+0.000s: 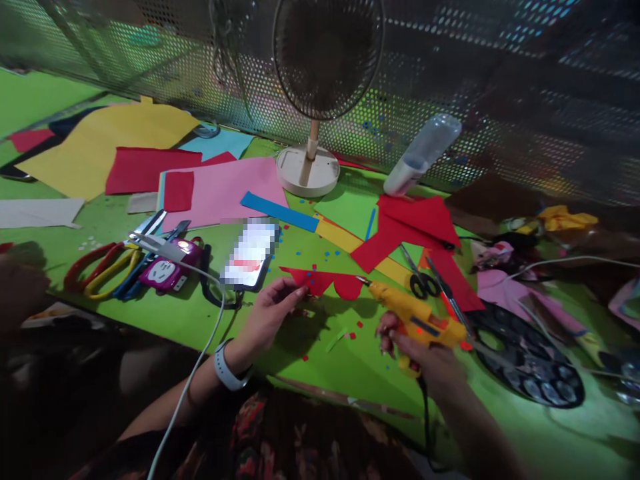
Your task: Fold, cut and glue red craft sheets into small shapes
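Pinched between the fingers of my left hand is a red felt piece with a pointed left end and rounded lobes, held a little above the green table. My right hand is wrapped round a yellow glue gun, its nozzle pointing left at the right end of the red piece. Whether the tip touches the felt, I cannot tell. The gun's black cord hangs down over the table edge. A phone with a lit screen lies just beyond my left hand.
Left stand pliers and a purple power adapter. Behind are a fan, pink felt and yellow felt. Scissors, a black palette and a clear bottle lie right. Another person's arm shows at left.
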